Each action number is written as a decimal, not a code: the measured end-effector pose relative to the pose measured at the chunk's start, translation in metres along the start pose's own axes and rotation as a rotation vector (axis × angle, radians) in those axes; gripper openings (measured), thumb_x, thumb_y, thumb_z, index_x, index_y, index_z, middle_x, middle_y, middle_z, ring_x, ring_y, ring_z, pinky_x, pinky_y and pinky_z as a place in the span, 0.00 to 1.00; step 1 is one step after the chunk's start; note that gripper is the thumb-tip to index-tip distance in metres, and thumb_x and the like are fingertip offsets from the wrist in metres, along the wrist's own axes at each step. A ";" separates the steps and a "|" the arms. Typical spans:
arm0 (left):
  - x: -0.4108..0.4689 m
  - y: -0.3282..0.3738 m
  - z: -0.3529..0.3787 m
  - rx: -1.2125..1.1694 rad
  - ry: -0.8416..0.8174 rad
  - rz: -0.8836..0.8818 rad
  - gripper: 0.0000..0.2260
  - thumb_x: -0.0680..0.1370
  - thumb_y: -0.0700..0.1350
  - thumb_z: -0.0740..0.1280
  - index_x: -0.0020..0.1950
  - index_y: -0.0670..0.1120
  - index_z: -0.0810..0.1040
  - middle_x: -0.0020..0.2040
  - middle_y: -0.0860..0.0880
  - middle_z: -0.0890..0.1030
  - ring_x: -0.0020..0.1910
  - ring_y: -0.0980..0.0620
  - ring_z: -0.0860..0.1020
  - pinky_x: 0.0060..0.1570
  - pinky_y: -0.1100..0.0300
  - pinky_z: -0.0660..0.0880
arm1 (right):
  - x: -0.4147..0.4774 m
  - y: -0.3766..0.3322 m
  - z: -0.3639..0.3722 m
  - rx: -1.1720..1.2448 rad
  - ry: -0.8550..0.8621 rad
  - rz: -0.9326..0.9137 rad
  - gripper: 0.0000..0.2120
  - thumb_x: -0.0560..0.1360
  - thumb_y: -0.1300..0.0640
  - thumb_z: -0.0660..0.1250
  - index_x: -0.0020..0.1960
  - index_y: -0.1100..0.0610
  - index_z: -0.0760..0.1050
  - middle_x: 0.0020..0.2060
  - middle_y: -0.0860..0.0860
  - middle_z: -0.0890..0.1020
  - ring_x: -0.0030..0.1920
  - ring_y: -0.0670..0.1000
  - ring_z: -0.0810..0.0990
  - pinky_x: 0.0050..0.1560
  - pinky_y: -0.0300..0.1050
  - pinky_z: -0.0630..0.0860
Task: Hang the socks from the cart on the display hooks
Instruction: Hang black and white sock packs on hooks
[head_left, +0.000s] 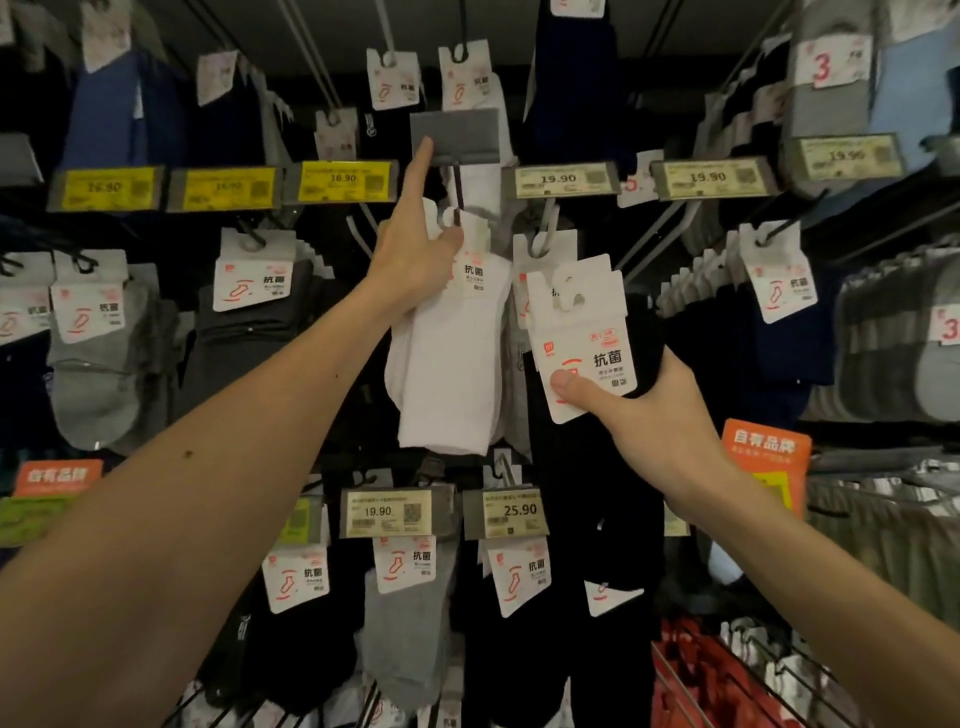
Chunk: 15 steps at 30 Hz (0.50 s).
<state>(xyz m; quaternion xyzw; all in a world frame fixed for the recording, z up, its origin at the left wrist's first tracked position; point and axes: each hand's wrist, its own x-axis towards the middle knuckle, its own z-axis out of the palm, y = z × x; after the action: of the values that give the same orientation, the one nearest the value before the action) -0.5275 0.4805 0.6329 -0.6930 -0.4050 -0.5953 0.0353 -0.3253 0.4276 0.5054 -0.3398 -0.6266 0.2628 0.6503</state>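
Head view: the task stood midway for one pack. The right hand (660, 415) had its grip clamped on a black sock pack (587, 338), thumb pressed on the card. It was raised just beside the white sock pack (452, 364) but was not yet on any hook. The left hand (415, 249) touched the grey tag holder (454, 135) with a straight index finger, and its grip apparently pinched that white pack's card at the hook (458, 205). Many packs already hung around. The cart was out of view, so what remained could not be told. A red wire bin (691, 670) at lower right held blurred packs.
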 end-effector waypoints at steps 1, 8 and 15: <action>0.001 -0.003 0.000 0.011 0.019 0.007 0.36 0.82 0.36 0.64 0.82 0.56 0.48 0.79 0.50 0.62 0.49 0.65 0.67 0.33 0.83 0.65 | 0.000 0.001 -0.001 -0.003 -0.004 -0.001 0.20 0.70 0.54 0.78 0.59 0.49 0.76 0.48 0.42 0.85 0.47 0.41 0.84 0.45 0.38 0.78; -0.010 -0.008 0.010 0.139 0.122 0.028 0.40 0.81 0.40 0.66 0.81 0.57 0.42 0.41 0.62 0.66 0.34 0.67 0.70 0.34 0.77 0.68 | -0.005 0.008 -0.002 -0.014 -0.027 0.002 0.17 0.70 0.55 0.78 0.55 0.47 0.75 0.45 0.40 0.85 0.44 0.36 0.83 0.40 0.31 0.77; -0.010 -0.024 0.019 0.379 0.200 0.021 0.40 0.80 0.52 0.67 0.81 0.56 0.41 0.48 0.43 0.78 0.42 0.48 0.77 0.40 0.54 0.69 | -0.016 0.010 0.006 -0.003 -0.027 0.035 0.21 0.70 0.54 0.78 0.60 0.50 0.75 0.49 0.43 0.85 0.48 0.41 0.84 0.46 0.37 0.78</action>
<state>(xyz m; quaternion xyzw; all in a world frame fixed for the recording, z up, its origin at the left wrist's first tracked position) -0.5265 0.5016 0.6084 -0.6157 -0.4970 -0.5739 0.2110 -0.3314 0.4228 0.4873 -0.3482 -0.6295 0.2776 0.6367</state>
